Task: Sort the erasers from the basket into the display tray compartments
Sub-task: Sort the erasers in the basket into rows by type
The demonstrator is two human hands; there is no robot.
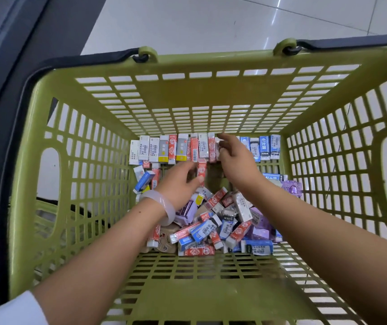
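Near you at 6 o'clock the loose erasers (213,228) lie heaped in the basket (87,231), light, stiff, slick-wrapped blocks best pinched across their 2 long sides, your left hand (179,184) gripping 1 red one, your right hand (233,158) fingering the 12 o'clock row, its grip hidden, no tray visible.

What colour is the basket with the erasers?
Olive green basket, black handles; head view.

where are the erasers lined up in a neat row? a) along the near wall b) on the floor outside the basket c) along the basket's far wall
c: the row of erasers stands along the far wall of the green basket; the near ones are a loose pile.
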